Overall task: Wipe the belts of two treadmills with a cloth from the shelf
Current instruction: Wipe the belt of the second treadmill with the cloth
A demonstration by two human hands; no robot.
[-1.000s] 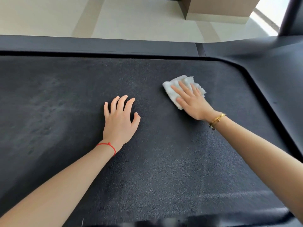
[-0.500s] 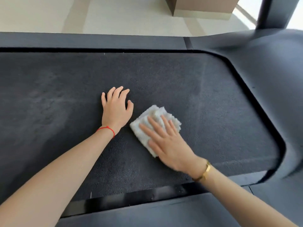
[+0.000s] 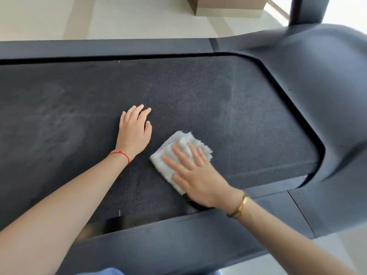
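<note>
A dark textured treadmill belt [image 3: 198, 100] fills the middle of the view. A folded white cloth [image 3: 174, 147] lies on it near the belt's near edge. My right hand [image 3: 196, 175] presses flat on the cloth, fingers spread over it, a gold bracelet on the wrist. My left hand [image 3: 135, 132] rests flat on the bare belt just left of the cloth, fingers together, a red string on the wrist. The cloth's lower right part is hidden under my right hand.
Black side rails run along the far edge [image 3: 103, 49] and the near edge [image 3: 178, 235] of the belt. The curved motor cover [image 3: 321, 80] rises at the right with a dark upright post [image 3: 297, 10]. Pale floor [image 3: 129, 16] and a brown box [image 3: 228, 5] lie beyond.
My right hand has slid the cloth from the far right part of the belt toward me, to the near edge beside my left hand. The left hand stayed planted.
</note>
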